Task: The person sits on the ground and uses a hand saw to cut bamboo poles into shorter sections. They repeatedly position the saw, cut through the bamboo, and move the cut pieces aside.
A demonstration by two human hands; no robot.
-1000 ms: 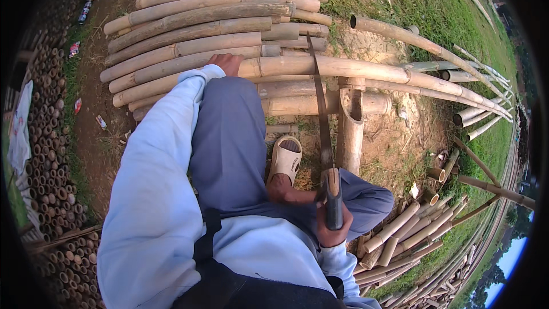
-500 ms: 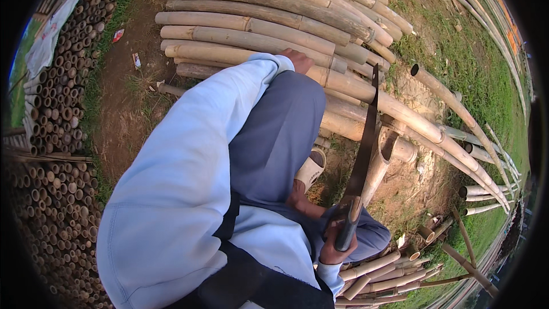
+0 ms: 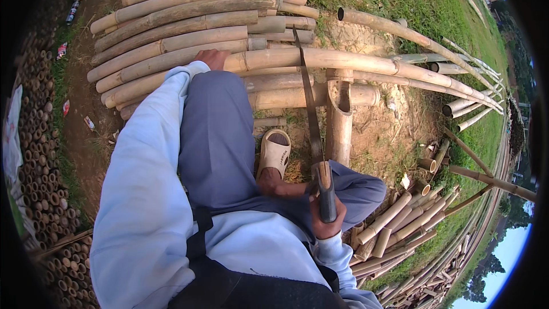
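My left hand [image 3: 213,58] rests on a long bamboo pole [image 3: 354,62] that lies across a short upright bamboo post [image 3: 339,115]. My right hand [image 3: 326,223] grips the handle of a long-bladed saw [image 3: 309,111]. The blade reaches forward and its tip lies across the long pole, just left of the post. My left knee is raised beside the pole, and my foot in a tan sandal [image 3: 274,152] stands on the ground below it.
A stack of long bamboo poles [image 3: 189,17] lies ahead on the left. Short cut bamboo pieces [image 3: 394,217] are piled at the right. Bamboo stubs [image 3: 40,160] stand on end along the left. More poles run off to the right over grass [image 3: 412,0].
The view has swung back toward the pole. The saw, lifted and tilted half a second ago, now lies with its blade across the long pole again. My left hand stays on the pole.
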